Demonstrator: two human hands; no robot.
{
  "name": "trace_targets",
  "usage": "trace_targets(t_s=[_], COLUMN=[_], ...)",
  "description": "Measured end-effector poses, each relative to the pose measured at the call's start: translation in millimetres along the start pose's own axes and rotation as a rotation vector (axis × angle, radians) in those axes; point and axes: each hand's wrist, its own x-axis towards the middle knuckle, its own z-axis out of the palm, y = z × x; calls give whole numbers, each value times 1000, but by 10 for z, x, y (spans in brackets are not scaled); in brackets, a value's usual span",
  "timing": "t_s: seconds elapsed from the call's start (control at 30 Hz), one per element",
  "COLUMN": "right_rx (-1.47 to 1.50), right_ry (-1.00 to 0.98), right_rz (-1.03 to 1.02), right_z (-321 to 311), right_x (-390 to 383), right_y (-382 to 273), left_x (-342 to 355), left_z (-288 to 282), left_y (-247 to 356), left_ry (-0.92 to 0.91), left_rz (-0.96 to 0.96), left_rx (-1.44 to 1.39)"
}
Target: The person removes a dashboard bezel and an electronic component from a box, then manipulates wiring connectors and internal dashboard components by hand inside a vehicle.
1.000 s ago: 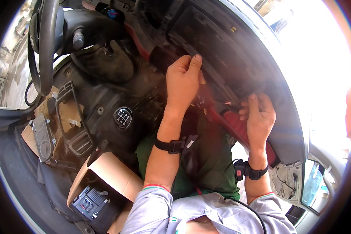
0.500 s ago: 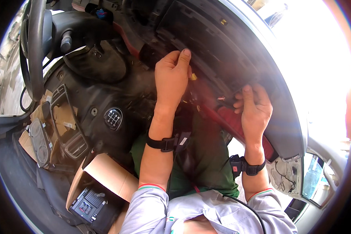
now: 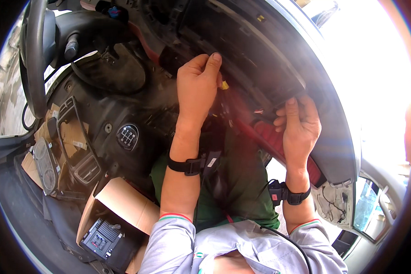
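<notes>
Vehicle cab (image 3: 93, 107): dark dashboard panel (image 3: 242, 45) is apparently being handled, left hand (image 3: 197, 84) pinched together at its near edge, right hand (image 3: 303, 124) curled by its right corner; actual grip cannot be told. Even two-sided support seems required.

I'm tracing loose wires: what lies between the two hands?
In the head view, a yellow piece by the left hand, then wire ends nearer the right hand.
</notes>
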Motion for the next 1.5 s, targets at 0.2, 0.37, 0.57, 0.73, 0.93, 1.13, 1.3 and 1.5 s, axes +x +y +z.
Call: trace_targets(t_s=[0.2,0.37,0.57,0.73,0.93,1.13,1.3,1.5], right_rx=[40,5,-94,102,-91,-103,-48,-289], right_ry=[-26,-120,-182,-100,-104,-144,-143,-47], right_rz=[-67,-275,-530,-318,-219,-1,0,-37], right_z=[-78,-28,68,154,2,64,115,226], right_x=[-68,-213,-271,-324,-47,141,170,153], right_y=[80,96,126,276,261,174,148,77], left_x=[-39,-74,-68,-66,-23,56,58,19], left_z=[-3,-99,-298,-433,-617,-539,-458,-585], left_y=[37,47,33,52,9,-21,37,-73], left_ry=[-19,63,80,229,241,265,349,224], left_rz=[-31,-13,-88,-24,25,-31,-75,-31], left_rx=[-190,-399,-482,-519,-610,-681,-688,-666])
